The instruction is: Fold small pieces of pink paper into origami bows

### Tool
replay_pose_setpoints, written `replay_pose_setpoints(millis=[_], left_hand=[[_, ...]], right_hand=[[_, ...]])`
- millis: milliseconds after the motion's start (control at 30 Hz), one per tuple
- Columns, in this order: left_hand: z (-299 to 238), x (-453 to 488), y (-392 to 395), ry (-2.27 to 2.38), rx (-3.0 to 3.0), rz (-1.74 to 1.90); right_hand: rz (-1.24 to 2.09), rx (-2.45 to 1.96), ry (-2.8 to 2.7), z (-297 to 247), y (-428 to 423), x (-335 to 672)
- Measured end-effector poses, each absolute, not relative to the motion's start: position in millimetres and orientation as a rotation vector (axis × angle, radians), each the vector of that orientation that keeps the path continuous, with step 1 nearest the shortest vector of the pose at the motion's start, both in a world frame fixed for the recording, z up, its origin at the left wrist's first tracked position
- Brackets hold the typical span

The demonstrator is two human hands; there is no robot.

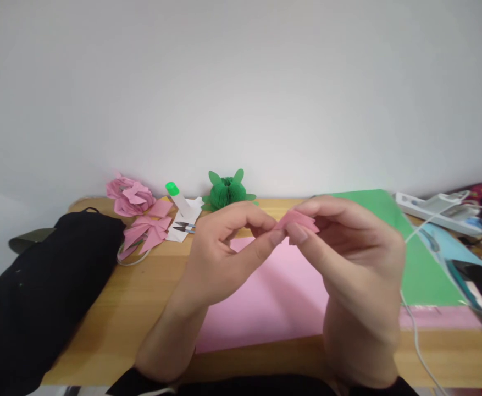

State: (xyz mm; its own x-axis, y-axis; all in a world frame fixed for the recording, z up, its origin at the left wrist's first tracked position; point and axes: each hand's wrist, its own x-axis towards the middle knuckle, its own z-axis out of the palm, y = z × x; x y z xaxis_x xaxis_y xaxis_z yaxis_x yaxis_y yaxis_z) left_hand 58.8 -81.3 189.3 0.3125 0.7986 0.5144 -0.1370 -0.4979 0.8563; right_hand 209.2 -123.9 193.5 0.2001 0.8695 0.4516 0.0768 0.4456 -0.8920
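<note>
Both hands are raised over the wooden table (142, 297), pinching one small folded pink paper piece (297, 220) between them. My left hand (224, 253) grips its left edge with thumb and forefinger. My right hand (356, 264) holds the right side, fingers curled round it. Below the hands lies a flat pink paper sheet (269, 302).
A black bag (46, 291) fills the left side. At the back lie pink folded paper flowers (131, 198), more pink folds (150, 231), a green-capped glue stick (177, 199), small snips (185, 226) and a green paper ornament (227, 191). A green sheet (422, 264), white cable (417, 341) and power strip (438, 212) sit right.
</note>
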Motion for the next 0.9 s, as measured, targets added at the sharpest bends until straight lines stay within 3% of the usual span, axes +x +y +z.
replay_pose_setpoints(millis=[400,900], left_hand=[[186.7,63.3,-85.1,0.672,1.499,1.454],[186.8,51.9,-77.0,0.441,1.937,1.513]], right_hand=[[0.729,-0.928,-1.236,190.3,-122.3,205.7],[0.852,-0.906,-1.201,192.9,-122.2,207.5]])
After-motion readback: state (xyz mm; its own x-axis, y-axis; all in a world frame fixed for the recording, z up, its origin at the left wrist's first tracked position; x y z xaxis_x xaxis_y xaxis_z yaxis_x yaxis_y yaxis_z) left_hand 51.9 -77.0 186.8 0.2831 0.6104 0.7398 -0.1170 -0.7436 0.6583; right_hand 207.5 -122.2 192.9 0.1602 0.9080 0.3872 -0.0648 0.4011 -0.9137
